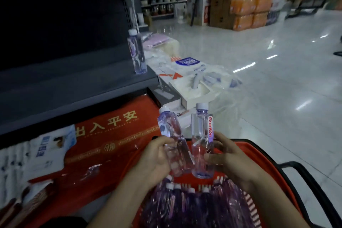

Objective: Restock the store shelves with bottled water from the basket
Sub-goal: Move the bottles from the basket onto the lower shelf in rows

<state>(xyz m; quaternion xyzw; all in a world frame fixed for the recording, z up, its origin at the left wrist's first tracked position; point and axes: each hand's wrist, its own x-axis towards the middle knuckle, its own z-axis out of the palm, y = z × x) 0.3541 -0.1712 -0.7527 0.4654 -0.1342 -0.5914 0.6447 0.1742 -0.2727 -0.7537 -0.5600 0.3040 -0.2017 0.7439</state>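
My left hand (157, 161) grips a clear purple-tinted water bottle (174, 139) that leans to the left. My right hand (227, 159) grips a second bottle (202, 140), upright, with a red Ganten label. Both are held just above the red basket (259, 155), where several more bottles (194, 205) lie with white caps. One bottle (137, 52) stands upright at the right end of the dark grey shelf (64, 87), which is otherwise bare.
Red doormats (111, 135) and white packaged goods (37, 153) lie below the shelf at left. White boxes and plastic-wrapped items (194, 83) sit on the floor past the shelf end. The basket's black handle (305, 174) juts right. Shiny tiled floor (277, 79) stretches right; stacked orange packs (249, 11) stand far back.
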